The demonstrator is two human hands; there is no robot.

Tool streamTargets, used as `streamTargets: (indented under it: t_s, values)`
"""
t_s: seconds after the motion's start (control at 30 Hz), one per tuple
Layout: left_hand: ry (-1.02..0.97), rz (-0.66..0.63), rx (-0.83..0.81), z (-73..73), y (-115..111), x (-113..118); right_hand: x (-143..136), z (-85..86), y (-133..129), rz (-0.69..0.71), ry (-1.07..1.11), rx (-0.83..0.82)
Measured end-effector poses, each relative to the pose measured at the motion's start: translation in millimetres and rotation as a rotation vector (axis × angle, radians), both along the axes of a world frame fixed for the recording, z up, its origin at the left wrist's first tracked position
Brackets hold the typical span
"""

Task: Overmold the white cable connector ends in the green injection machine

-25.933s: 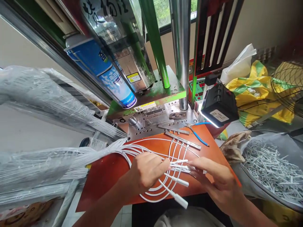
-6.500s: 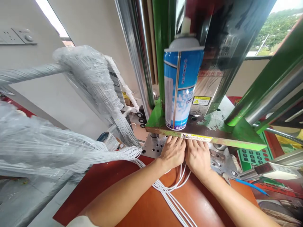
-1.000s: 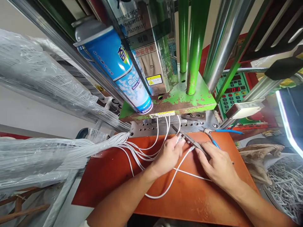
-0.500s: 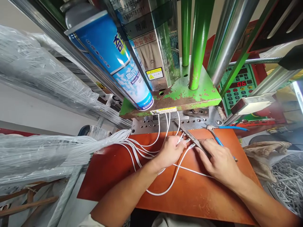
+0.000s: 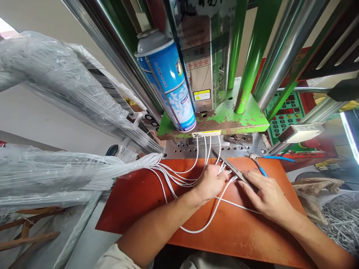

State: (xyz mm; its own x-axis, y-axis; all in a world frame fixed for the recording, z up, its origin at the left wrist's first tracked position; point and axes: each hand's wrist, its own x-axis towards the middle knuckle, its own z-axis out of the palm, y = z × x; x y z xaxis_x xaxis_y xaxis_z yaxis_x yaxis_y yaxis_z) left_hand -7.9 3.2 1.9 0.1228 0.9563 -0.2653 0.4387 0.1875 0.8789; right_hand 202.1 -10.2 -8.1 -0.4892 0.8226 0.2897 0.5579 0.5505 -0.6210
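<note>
The left hand [image 5: 211, 183], fingers bunched, apparently pinches white cable ends [image 5: 221, 168] along a metal strip [image 5: 235, 170] clasped by the right hand [image 5: 269, 194]; the next move calls for steadiness.

The table [image 5: 134, 198] lies before the press, whose base plate [image 5: 185, 150] runs along the table's far edge. Over the base plate sits the upper plate [image 5: 224, 122], with the spray can [image 5: 172, 87] standing on its front left part. Cables [image 5: 197, 149] come out from between the plates onto the table; the cable bundle [image 5: 134, 166] enters from the left. The metal bar [image 5: 238, 172] lies between the left hand [image 5: 211, 183] and right hand [image 5: 266, 192]. Beyond the right hand are the pliers [image 5: 254, 157], and behind them, farther right, the control panel [image 5: 291, 106].
</note>
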Motion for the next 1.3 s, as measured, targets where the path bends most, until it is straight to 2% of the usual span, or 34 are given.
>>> streamTargets:
  t_s: [0.13,0.27,0.4,0.43,0.6,0.7,0.77,0.87,0.93,1.0,1.13,1.3]
  values:
    - [0.073,0.042,0.047,0.4,-2.1,4.7,0.1,-2.2,-2.6,-0.018,-0.007,0.035]
    - [0.011,-0.003,0.042,-0.5,-1.3,4.0,0.4,-3.4,-2.9,0.008,0.001,0.027]
    - [-0.178,-0.171,-0.192,5.7,9.9,-11.8,-1.1,-6.1,-6.3,-0.056,-0.036,0.030]
    - [-0.184,-0.192,-0.206,7.7,14.0,-17.8,-1.4,-7.0,-7.4,-0.087,-0.051,0.045]
    - [0.004,-0.012,0.117,9.6,25.1,-37.1,0.2,-9.0,-9.0,-0.167,-0.053,0.085]
    - [-0.130,-0.049,-0.008,7.9,18.2,-32.6,2.5,-8.8,-7.9,-0.161,-0.042,0.070]
    - [-0.196,-0.019,-0.056,10.3,11.1,-27.9,3.4,-9.1,-7.5,-0.155,-0.039,0.067]
    - [-0.136,0.124,0.150,18.4,2.5,-24.6,3.4,-10.7,-7.0,-0.157,-0.018,0.073]
    - [-0.065,0.163,0.280,22.4,-0.6,-23.6,3.0,-11.0,-7.0,-0.162,-0.003,0.072]
    - [-0.050,0.088,0.274,22.3,-1.8,-21.1,3.5,-9.5,-8.3,-0.162,0.007,0.067]
    - [-0.027,-0.114,0.129,13.8,-0.1,-10.6,9.5,-2.7,-18.7,-0.170,0.013,0.059]
    - [0.037,-0.144,0.090,5.3,5.1,-3.5,18.2,-3.7,-33.5,-0.197,0.003,0.105]
